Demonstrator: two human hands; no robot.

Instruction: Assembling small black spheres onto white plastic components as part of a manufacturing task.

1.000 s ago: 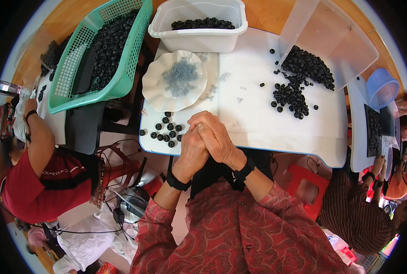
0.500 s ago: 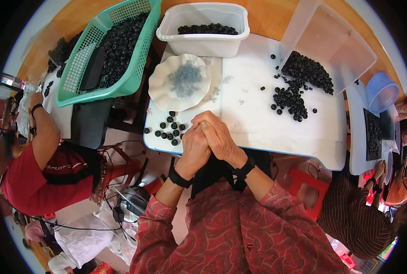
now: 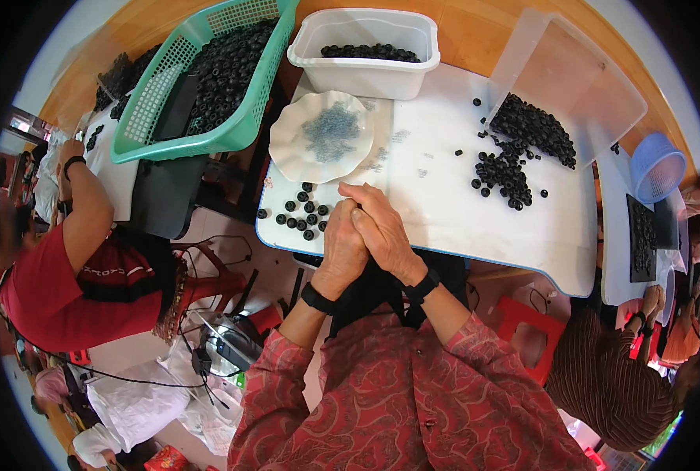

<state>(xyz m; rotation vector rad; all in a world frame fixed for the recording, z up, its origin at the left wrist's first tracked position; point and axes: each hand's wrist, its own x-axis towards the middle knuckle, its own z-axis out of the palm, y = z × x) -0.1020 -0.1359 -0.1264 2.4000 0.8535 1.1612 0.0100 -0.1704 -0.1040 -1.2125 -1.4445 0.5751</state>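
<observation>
My left hand [image 3: 343,250] and my right hand [image 3: 384,234] are pressed together at the table's front edge, fingers curled over each other. Whatever lies between them, if anything, is hidden. Just left of them, several small black ring-shaped parts [image 3: 303,196] are scattered on the white table [image 3: 444,212]. Behind these stands a cream plate with a wavy rim [image 3: 288,151], holding a heap of tiny clear-grey pieces [image 3: 332,133]. To the right, a pile of the same black parts [image 3: 504,177] spills from a translucent bin [image 3: 593,82] lying on its side.
At the back, a white tub [image 3: 361,78] holds black parts. A green basket [image 3: 248,129] full of them stands at the left. A blue basket [image 3: 658,169] and a black tray [image 3: 641,235] are at far right. Co-workers sit on both sides; a red stool [image 3: 532,334] is under the table.
The view has shifted a little, so the table's things appear slightly farther right. My hands stay pressed together, with only a slight change in their pose.
</observation>
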